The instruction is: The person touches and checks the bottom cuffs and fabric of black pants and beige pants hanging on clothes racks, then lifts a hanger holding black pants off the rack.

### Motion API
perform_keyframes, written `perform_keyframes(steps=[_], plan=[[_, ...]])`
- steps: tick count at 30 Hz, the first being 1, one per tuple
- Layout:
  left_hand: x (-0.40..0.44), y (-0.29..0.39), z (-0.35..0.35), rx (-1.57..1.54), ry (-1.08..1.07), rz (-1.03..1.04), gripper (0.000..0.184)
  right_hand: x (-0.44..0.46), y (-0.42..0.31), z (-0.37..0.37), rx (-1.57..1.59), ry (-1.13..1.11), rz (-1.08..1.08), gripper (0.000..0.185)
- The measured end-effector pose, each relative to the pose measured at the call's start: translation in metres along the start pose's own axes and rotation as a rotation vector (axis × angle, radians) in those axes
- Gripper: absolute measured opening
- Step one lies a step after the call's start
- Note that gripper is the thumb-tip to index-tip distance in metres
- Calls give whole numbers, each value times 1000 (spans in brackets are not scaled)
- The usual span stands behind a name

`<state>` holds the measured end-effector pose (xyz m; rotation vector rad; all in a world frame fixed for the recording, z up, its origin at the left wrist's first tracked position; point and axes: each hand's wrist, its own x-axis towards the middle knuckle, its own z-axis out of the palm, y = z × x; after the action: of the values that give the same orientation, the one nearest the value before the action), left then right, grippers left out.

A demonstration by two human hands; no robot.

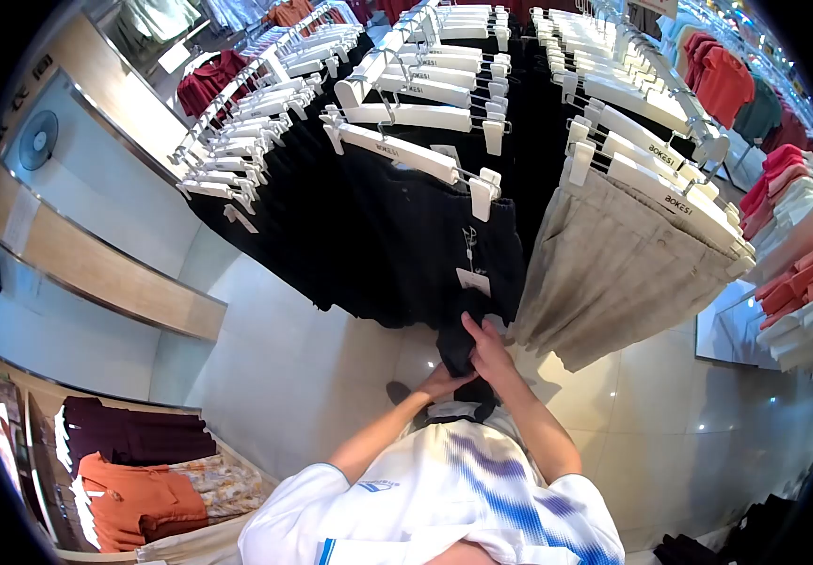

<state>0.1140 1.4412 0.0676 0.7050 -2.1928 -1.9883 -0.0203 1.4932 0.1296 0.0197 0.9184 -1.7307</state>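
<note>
Dark trousers (425,226) hang by clips from a white hanger (397,155) at the front of the middle rack. A bunched dark fold of cloth (458,339), seemingly part of these trousers, is drawn toward my body. My right hand (489,353) is closed on its right side with the thumb pointing up. Lower down, my left hand (446,384) grips the same cloth from beneath; its fingers are partly hidden. A paper tag (473,281) dangles on the trousers just above my hands.
Beige trousers (623,254) hang close on the right. More white hangers (246,141) crowd a rack at the left. Folded orange clothing (138,499) lies at lower left, below shelves with a fan (39,139). Tiled floor (651,395) shows below the racks.
</note>
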Motion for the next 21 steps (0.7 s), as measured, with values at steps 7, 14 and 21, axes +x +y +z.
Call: perform_keyframes(steps=[7,14,21], plan=[[-5,30,-28,-10,84,-253,50,3,-13,-11,223,-237,-79,37],[12,115,-62,-1039,295,-208,33,-65,1,-13,-776,-219,-469,58],[10,169,-60,-1366,181,-183,22,-76,-5,-32,-940,-123,-241,44]])
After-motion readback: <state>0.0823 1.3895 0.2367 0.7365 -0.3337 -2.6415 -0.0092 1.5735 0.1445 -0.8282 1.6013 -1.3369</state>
